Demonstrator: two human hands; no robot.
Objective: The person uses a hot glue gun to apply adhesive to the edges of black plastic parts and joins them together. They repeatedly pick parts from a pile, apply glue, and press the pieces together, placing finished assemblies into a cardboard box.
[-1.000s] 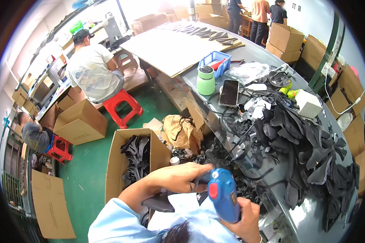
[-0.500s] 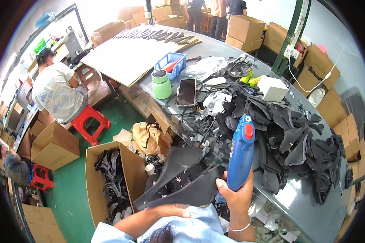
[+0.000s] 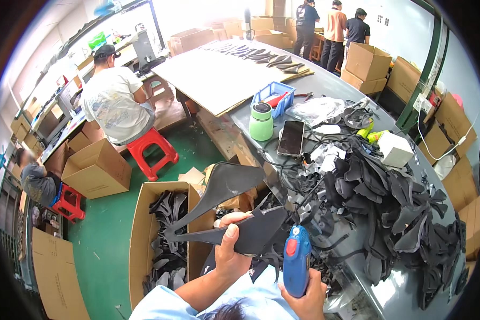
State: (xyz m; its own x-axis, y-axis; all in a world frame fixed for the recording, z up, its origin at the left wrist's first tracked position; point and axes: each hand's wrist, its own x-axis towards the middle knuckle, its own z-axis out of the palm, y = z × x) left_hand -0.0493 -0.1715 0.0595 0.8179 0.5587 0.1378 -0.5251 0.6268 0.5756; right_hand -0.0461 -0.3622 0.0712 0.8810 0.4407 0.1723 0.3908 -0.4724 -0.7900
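My left hand (image 3: 229, 257) grips a black, V-shaped foam-like piece (image 3: 226, 186), its thumb on top near the wide end. Two long arms of the piece meet at a narrow tip over the box to the left. In my right hand (image 3: 308, 298) is a blue handheld power tool (image 3: 296, 264) with a red button, wrapped by the fingers from below. The tool's top end is close to the right edge of the black piece; whether they touch I cannot tell. A heap of similar black pieces (image 3: 376, 192) covers the table to the right.
An open cardboard box (image 3: 138, 240) with black pieces stands at the left. On the grey table (image 3: 352, 261) are a phone (image 3: 292, 137), a green bottle (image 3: 261, 125), a blue basket (image 3: 282, 104) and a white box (image 3: 396, 149). A person (image 3: 117, 106) sits on a red stool (image 3: 152, 154).
My left hand has lifted the black piece up and forward, its thumb now on top. The tool in my right hand has come down and nearer to me. The whole view has swung left.
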